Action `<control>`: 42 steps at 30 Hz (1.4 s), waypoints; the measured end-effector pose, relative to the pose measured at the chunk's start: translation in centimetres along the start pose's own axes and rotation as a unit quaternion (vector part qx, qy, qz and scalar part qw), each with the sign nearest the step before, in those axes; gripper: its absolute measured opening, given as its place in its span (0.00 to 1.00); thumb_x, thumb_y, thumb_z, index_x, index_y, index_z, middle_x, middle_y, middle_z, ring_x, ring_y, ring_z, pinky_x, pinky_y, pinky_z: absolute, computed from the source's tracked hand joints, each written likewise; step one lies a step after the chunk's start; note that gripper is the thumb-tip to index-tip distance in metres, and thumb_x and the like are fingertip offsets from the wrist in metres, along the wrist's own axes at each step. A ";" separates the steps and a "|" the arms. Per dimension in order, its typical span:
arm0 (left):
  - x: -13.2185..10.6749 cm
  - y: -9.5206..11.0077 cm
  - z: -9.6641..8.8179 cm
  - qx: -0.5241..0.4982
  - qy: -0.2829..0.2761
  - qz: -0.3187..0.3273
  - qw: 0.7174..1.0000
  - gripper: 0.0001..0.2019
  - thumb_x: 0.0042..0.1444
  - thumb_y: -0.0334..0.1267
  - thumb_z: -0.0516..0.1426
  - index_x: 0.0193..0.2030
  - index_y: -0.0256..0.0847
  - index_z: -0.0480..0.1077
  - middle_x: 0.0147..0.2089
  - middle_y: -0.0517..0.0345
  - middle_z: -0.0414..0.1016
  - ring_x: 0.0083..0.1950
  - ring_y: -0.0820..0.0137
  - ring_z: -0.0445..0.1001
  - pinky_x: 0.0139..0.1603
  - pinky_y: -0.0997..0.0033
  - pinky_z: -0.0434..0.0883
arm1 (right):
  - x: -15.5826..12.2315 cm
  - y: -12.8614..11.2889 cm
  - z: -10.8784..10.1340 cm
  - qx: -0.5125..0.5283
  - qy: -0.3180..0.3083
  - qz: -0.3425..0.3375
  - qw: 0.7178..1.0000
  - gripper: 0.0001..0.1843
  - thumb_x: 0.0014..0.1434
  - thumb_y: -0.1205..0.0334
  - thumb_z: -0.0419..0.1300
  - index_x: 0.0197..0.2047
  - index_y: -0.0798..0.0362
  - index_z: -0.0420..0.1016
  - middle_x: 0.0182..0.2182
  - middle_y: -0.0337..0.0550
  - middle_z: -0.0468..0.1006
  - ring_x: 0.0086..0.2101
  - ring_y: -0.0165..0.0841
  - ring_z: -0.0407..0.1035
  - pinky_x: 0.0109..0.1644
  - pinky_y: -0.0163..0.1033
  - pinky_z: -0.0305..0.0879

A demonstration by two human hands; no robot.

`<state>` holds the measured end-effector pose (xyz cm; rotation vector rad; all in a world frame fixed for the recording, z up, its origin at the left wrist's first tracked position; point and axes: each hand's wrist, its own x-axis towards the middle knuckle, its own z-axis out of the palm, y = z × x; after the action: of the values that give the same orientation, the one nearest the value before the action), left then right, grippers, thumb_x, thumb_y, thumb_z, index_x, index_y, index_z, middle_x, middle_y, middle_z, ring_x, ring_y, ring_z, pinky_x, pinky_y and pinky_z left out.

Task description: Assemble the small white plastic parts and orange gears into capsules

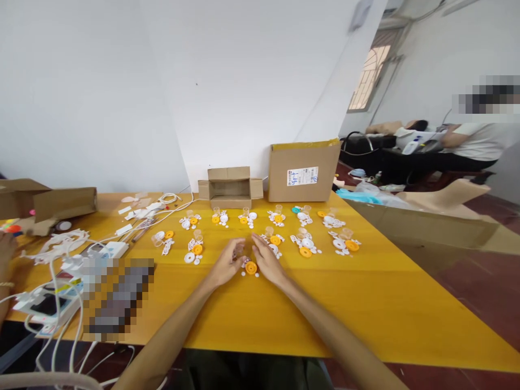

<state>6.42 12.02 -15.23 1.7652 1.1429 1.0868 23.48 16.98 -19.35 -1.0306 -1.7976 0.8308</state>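
Dark clothing [252, 372] (blurred, faintly greenish) shows low down; both slim forearms [179, 325] are bare.

Workshop, with plastic parts [305, 252] and cardboard boxes [304, 160]

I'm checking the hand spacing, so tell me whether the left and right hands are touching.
Apart. The head view shows a gap between the left hand and the right hand, with yellow tabletop visible between them.
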 end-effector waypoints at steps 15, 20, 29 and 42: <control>-1.3 -0.2 -1.2 0.046 -0.008 0.042 0.998 0.20 0.63 0.40 0.55 0.61 0.44 0.65 0.62 0.48 0.68 0.62 0.61 0.68 0.66 0.57 0.65 | -3.0 -3.7 -1.8 -0.035 -0.074 -0.057 0.995 0.08 0.62 0.65 0.58 0.44 0.46 0.75 0.43 0.41 0.80 0.46 0.37 0.74 0.52 0.43 0.71; -1.2 -0.1 -1.0 0.055 0.002 0.045 0.998 0.19 0.63 0.38 0.55 0.61 0.44 0.64 0.59 0.49 0.70 0.59 0.63 0.70 0.64 0.58 0.67 | -2.7 -3.9 -1.8 -0.054 -0.051 -0.065 0.995 0.09 0.63 0.68 0.55 0.39 0.47 0.75 0.39 0.41 0.80 0.42 0.36 0.74 0.48 0.41 0.70; -1.0 -0.3 -0.9 0.044 0.024 0.018 0.999 0.18 0.64 0.47 0.56 0.58 0.45 0.65 0.56 0.50 0.71 0.57 0.62 0.71 0.60 0.59 0.70 | -2.9 -4.4 -1.7 -0.073 -0.044 -0.119 0.989 0.11 0.66 0.66 0.55 0.39 0.47 0.79 0.41 0.43 0.80 0.44 0.36 0.75 0.51 0.42 0.71; -1.0 0.2 -1.4 0.095 -0.022 0.066 0.993 0.14 0.64 0.38 0.54 0.56 0.44 0.66 0.59 0.49 0.68 0.63 0.62 0.67 0.66 0.59 0.64 | -3.0 -3.7 -1.5 -0.108 -0.009 -0.122 0.987 0.13 0.66 0.65 0.54 0.45 0.46 0.80 0.49 0.46 0.77 0.51 0.38 0.72 0.57 0.46 0.69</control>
<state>4.98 11.25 -14.78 2.0267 1.1485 1.0378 24.51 12.90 -16.69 -0.9147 -2.0134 0.5047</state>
